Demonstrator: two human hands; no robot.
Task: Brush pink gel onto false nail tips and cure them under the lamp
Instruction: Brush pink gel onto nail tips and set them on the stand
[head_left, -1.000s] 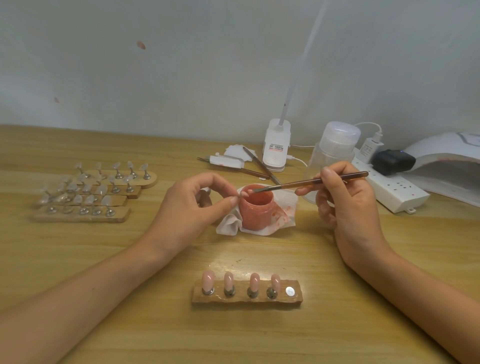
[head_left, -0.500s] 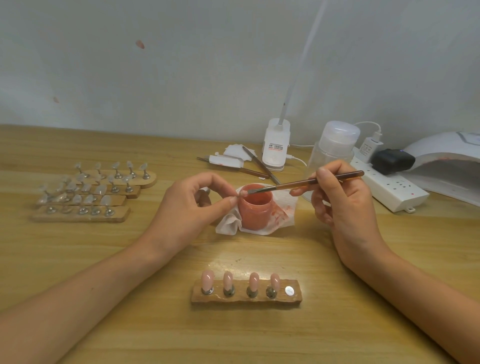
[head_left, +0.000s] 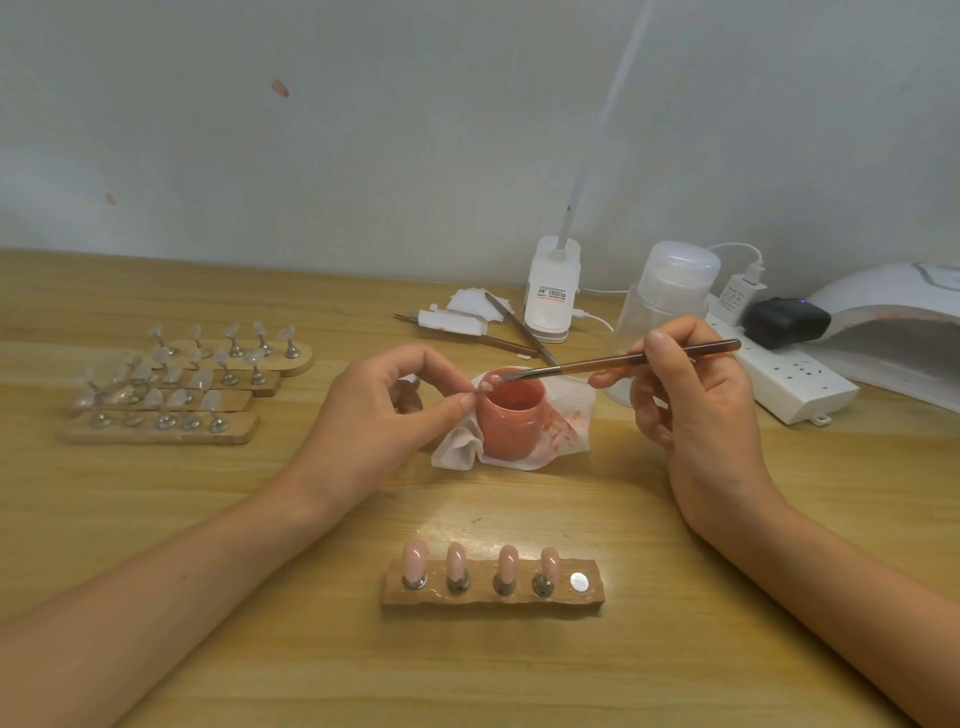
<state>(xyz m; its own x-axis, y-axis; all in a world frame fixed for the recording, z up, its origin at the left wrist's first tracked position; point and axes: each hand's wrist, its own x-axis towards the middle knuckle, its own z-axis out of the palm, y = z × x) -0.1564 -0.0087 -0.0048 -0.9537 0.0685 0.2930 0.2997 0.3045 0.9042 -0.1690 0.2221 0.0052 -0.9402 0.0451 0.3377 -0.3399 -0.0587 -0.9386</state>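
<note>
My left hand (head_left: 382, 410) pinches a small nail tip (head_left: 485, 386) between thumb and forefinger, just left of the open pink gel jar (head_left: 509, 415). A thin brown brush (head_left: 618, 361) is gripped by my right hand (head_left: 696, 400), and its bristles touch the tip at the jar's rim. The jar stands on a stained white tissue (head_left: 561, 431). Near the table's front a wooden holder (head_left: 493, 595) carries several pink-coated tips and one bare metal stud. The white curing lamp (head_left: 893, 332) stands at the far right.
Stacked wooden holders with clear tips (head_left: 171, 389) lie at the left. Behind the jar are tweezers (head_left: 519, 330), a white desk-lamp base (head_left: 550, 291), a clear plastic bottle (head_left: 670, 291) and a white power strip (head_left: 789, 379) with a black plug (head_left: 784, 322).
The brush tip has moved left from inside the jar to the nail tip held at the rim. My left hand has stayed where it was.
</note>
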